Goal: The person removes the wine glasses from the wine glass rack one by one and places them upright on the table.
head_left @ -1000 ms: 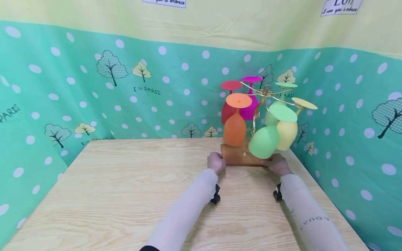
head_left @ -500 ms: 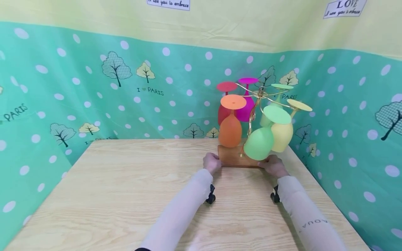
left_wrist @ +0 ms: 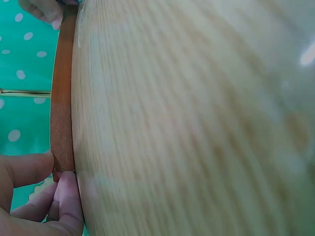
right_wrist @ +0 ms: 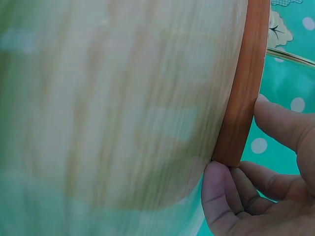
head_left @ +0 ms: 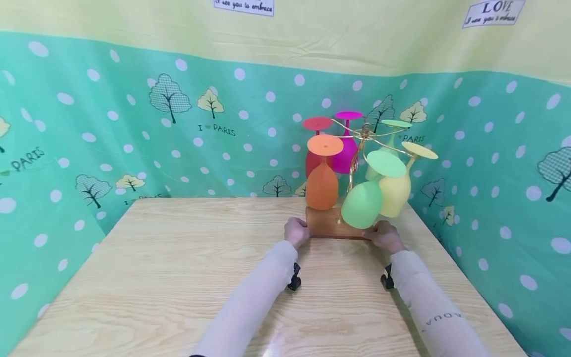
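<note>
A wine glass rack has a brown wooden base [head_left: 322,224] and a curved gold metal stem with arms [head_left: 365,133]. Several plastic goblets hang upside down from it, among them an orange goblet [head_left: 322,186], a green goblet [head_left: 363,204] and a yellow goblet [head_left: 395,194]. My left hand [head_left: 296,232] grips the left end of the base, thumb [left_wrist: 30,168] on its upper edge and fingers curled at the end. At the other end my right hand [head_left: 386,237] holds the base likewise, with its thumb [right_wrist: 280,118] on the top edge.
The rack stands on a light wood-grain table [head_left: 178,267] near its back right corner. A teal dotted cloth [head_left: 250,119] hangs close behind, and another stretch of cloth [head_left: 490,163] rises along the right side.
Both hands and the rack have slid a little to the left across the table. The grip on the base is the same, and the head view has shifted slightly.
</note>
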`<state>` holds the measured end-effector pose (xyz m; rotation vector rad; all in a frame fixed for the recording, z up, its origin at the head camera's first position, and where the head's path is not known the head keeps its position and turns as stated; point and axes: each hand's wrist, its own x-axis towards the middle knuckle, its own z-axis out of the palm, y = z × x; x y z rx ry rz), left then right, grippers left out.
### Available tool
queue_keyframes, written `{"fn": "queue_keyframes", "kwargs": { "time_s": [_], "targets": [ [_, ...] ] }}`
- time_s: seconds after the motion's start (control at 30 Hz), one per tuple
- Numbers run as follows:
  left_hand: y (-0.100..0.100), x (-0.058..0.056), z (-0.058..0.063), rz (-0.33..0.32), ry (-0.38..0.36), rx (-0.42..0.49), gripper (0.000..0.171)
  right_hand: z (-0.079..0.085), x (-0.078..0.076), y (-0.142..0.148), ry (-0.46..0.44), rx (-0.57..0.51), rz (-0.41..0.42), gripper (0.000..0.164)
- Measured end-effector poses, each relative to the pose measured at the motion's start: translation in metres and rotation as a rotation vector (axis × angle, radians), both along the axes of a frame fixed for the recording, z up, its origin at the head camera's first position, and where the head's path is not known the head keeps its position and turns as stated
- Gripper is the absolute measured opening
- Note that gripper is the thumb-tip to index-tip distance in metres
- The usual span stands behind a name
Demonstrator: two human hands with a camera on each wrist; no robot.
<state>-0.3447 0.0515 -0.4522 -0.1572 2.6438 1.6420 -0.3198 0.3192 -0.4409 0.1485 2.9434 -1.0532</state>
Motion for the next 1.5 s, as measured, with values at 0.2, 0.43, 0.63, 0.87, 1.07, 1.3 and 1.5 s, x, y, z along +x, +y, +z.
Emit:
{"fn": "queue_keyframes", "kwargs": {
  "time_s": [0.2,0.43,0.63,0.87,1.07,1.3,1.5],
  "targets": [
    [-0.008,0.0,-0.001,0.007,0.004,-0.005,0.018,-0.002,0.0,-0.006,0.006,-0.023,0.019,0.034],
    [-0.009,0.001,-0.005,0.003,-0.002,0.009,0.019,-0.001,0.003,-0.009,0.003,-0.034,0.008,0.038],
    [-0.018,0.001,-0.003,0.015,0.016,-0.006,0.017,0.0,0.003,-0.016,0.013,-0.031,0.019,0.034],
    [-0.03,-0.001,0.0,0.016,0.003,-0.014,0.019,0.002,-0.001,-0.027,0.011,-0.022,0.024,0.032],
    [-0.038,-0.002,0.002,0.027,0.007,-0.023,0.021,0.002,-0.005,-0.034,0.024,-0.012,0.046,0.033],
    [-0.046,0.0,0.002,0.02,-0.004,-0.027,0.023,0.002,-0.006,-0.042,-0.017,-0.034,0.025,0.03],
    [-0.058,-0.001,0.0,0.022,0.0,-0.046,0.023,0.0,-0.007,-0.054,-0.013,-0.061,0.026,0.029]
  ]
}}
